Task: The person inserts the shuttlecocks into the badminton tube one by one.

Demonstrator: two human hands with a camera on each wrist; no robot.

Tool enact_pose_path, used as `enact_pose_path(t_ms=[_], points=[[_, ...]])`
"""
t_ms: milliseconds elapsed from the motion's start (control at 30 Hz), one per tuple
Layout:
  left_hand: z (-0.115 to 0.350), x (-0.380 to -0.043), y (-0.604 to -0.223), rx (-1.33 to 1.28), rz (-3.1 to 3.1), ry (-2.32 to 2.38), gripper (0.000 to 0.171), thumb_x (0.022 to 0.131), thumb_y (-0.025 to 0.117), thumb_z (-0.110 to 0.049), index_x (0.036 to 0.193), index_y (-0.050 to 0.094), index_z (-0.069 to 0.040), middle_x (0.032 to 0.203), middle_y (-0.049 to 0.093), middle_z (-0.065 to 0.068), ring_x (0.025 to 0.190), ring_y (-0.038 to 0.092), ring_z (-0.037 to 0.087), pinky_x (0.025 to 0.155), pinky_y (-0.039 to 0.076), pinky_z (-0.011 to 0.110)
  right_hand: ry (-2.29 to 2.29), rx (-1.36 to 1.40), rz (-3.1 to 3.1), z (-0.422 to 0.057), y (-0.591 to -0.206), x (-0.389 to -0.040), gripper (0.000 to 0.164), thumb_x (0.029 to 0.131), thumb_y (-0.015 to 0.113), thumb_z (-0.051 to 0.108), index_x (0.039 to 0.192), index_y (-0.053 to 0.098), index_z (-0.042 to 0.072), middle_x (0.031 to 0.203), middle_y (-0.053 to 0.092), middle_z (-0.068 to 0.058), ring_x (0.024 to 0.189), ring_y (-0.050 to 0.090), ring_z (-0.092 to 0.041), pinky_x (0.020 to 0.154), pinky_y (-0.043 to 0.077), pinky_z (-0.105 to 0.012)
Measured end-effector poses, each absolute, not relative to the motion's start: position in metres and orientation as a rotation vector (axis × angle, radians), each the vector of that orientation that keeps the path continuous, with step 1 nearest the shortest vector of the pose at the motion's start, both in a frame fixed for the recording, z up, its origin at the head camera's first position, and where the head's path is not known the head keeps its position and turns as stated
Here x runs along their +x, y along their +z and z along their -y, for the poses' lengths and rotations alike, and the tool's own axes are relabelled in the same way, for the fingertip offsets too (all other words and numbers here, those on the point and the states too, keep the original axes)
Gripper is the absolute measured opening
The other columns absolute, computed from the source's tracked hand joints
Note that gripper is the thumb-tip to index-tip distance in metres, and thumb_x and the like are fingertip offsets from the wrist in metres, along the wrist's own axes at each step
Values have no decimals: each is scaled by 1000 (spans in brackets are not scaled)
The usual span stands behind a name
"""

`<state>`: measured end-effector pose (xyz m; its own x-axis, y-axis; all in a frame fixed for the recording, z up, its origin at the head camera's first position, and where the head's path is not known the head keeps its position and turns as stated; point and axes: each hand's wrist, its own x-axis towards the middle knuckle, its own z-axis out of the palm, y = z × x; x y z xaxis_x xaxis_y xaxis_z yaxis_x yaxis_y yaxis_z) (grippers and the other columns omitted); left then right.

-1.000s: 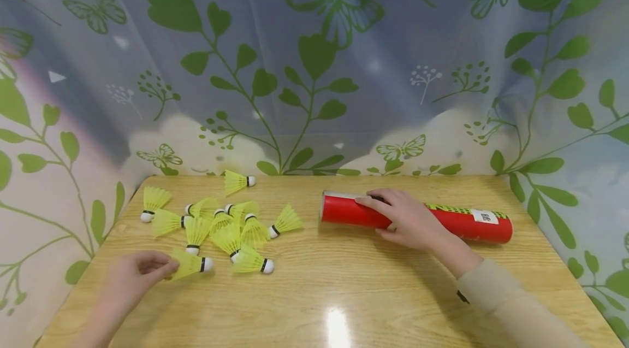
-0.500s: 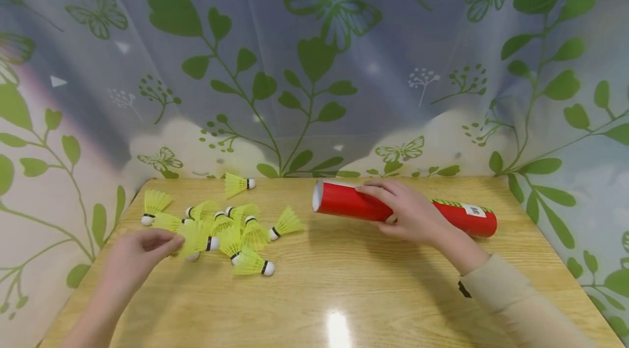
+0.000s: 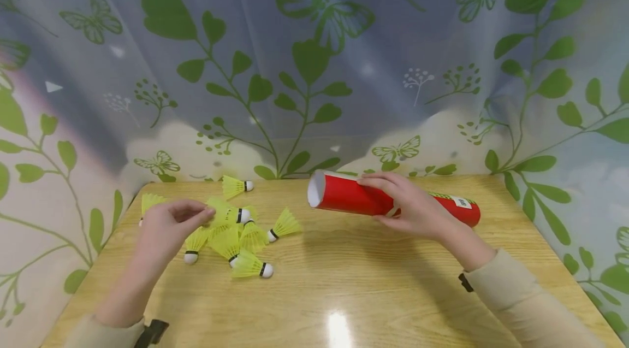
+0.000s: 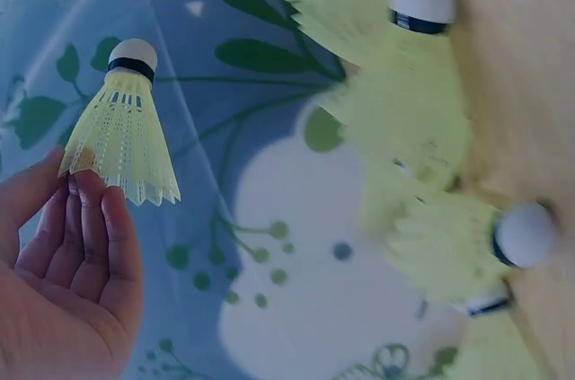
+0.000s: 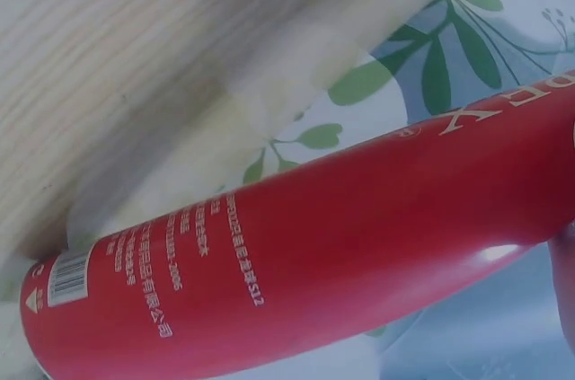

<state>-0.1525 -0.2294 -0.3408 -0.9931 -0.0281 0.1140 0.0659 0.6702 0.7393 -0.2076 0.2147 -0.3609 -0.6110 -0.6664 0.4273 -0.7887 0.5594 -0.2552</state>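
Shuttlecock point(image 4: 128, 133) is lifted above the desk point(image 3: 363, 277), pinched in the left grip point(image 3: 169, 225); right grip point(image 3: 415, 206) curls round a tilted red tube point(image 3: 344, 195). Other shuttlecocks point(image 3: 247, 266) lie loose, so most handling seemingly remains.

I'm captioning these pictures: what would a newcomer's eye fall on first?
Probably the red tube in the grip of the right hand, right of centre in the head view. Next, the yellow shuttlecocks scattered on the left of the table, and a held shuttlecock pinched in the left hand.
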Motion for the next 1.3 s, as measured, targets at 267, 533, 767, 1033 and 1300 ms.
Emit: enact_pose_path(t_ms=[267,533,767,1033,1300], points=[[198,-166,-327,-142,2631,-1327,29,84,69,-42,93,73,-14,86,73,2,75,68,7,68,54,20,807,1172,2397,-222,-353,-213,79,70,82,7,138,44,17,138,48,0,123,45,-17,88,50,-30],[163,-175,-302,-280,2523,-1454,27,83,72,-38,92,74,-12,85,73,2,75,67,9,66,54,22,930,1180,2309,-227,-352,-215,79,66,84,1,135,47,11,137,48,-9,118,47,-19,56,54,-19],[138,-177,-287,-401,2423,-1554,20,83,74,-29,90,75,-10,84,73,4,74,66,13,66,55,23,808,1209,2257,-228,-353,-215,78,63,84,3,132,51,10,133,53,-6,122,47,-21,79,51,-15],[115,-176,-285,-493,2365,-1681,14,83,74,-23,87,75,-10,81,72,6,72,66,15,66,55,27,803,1146,2342,-234,-358,-211,73,69,79,5,134,49,12,137,50,-5,128,42,-23,59,51,-15],[94,-177,-289,-591,2336,-1679,9,85,71,-18,88,75,-11,81,73,4,71,66,14,67,56,31,756,1138,2312,-237,-365,-207,74,66,79,4,134,50,12,138,49,-7,123,44,-22,57,47,-17]])
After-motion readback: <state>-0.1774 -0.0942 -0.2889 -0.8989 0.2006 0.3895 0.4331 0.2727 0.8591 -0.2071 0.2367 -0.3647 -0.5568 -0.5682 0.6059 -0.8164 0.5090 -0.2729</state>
